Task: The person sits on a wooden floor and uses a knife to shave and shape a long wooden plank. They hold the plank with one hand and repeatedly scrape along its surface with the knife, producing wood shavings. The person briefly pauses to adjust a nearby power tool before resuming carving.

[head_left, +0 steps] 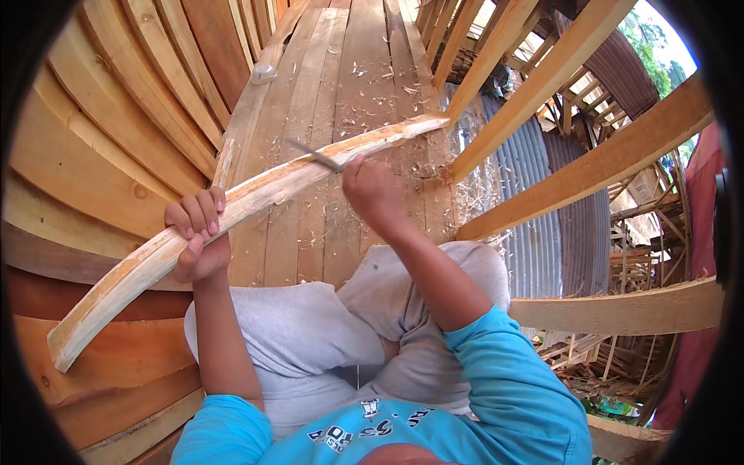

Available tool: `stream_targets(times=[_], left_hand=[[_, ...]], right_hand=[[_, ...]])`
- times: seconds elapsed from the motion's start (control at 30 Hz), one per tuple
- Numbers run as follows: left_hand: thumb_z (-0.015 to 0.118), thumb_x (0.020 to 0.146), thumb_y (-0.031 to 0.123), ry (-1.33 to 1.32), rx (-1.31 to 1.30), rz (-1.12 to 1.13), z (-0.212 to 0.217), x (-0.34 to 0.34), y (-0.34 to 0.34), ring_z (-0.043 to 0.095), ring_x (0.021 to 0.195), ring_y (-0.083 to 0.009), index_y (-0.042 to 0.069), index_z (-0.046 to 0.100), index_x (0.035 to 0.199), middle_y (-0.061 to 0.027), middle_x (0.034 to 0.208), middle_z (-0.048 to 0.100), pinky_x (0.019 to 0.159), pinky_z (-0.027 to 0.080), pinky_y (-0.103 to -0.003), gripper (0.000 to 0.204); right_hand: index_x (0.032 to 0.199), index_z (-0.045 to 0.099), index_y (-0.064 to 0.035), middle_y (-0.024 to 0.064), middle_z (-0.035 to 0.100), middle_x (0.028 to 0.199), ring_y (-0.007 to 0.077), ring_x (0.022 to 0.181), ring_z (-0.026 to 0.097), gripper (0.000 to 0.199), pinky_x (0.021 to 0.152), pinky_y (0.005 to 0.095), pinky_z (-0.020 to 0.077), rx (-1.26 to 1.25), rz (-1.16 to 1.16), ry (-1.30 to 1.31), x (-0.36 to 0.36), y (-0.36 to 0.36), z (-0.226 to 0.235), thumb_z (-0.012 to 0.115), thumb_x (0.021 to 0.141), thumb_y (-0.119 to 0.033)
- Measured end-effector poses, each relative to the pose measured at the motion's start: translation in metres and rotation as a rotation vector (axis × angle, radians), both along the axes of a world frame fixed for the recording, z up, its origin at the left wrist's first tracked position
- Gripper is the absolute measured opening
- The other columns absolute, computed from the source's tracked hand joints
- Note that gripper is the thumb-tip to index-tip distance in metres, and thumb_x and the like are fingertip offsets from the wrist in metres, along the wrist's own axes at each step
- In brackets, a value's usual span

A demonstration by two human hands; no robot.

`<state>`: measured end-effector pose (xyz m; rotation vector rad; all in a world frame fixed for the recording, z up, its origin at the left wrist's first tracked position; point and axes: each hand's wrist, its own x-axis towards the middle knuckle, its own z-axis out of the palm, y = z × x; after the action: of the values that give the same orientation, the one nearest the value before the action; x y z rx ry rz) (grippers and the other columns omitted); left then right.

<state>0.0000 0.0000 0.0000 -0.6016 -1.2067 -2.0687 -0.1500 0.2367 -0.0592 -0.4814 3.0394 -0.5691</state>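
Observation:
A long, pale wooden pole (pixel 267 192) with its bark stripped slants across in front of me, from the lower left up to the far right. My left hand (pixel 199 232) is wrapped round it left of its middle. In my right hand (pixel 373 190), closed in a fist, is a knife (pixel 314 154); its grey blade lies across the pole's upper side and points to the far left. The fist hides the knife's handle. Slightly blurred, the right hand sits on the near side of the pole.
Curled wood shavings (pixel 372 70) litter the plank floor (pixel 310 256). Wooden boards (pixel 85 155) stand along the left. Upright posts (pixel 535 101) line the right edge, with corrugated metal sheets (pixel 535 194) beyond. A small clear container (pixel 263 74) rests at the far left.

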Motion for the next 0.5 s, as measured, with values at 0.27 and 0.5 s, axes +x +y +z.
stream_targets(times=[0.27, 0.5], left_hand=[[0.062, 0.068, 0.014, 0.086, 0.038, 0.008, 0.0, -0.016, 0.001, 0.043, 0.065, -0.0116, 0.017, 0.039, 0.075, 0.0032, 0.065, 0.041, 0.08, 0.035, -0.033, 0.024], [0.062, 0.067, 0.013, 0.022, 0.024, 0.001, 0.002, 0.003, -0.002, 0.044, 0.068, -0.0122, 0.016, 0.04, 0.076, 0.0014, 0.066, 0.043, 0.08, 0.036, -0.034, 0.023]], right_hand=[[0.1, 0.069, 0.0066, 0.0305, 0.067, 0.105, 0.0463, 0.104, 0.062, 0.057, 0.091, 0.0508, 0.0475, -0.288, -0.315, -0.123, -0.059, 0.04, 0.002, 0.036, 0.101, -0.041], [0.1, 0.067, 0.0062, 0.0265, 0.069, 0.097, 0.0403, 0.094, 0.066, 0.05, 0.084, 0.0448, 0.0496, -0.375, 0.27, -0.212, -0.032, 0.059, 0.017, 0.049, 0.1, -0.04]])
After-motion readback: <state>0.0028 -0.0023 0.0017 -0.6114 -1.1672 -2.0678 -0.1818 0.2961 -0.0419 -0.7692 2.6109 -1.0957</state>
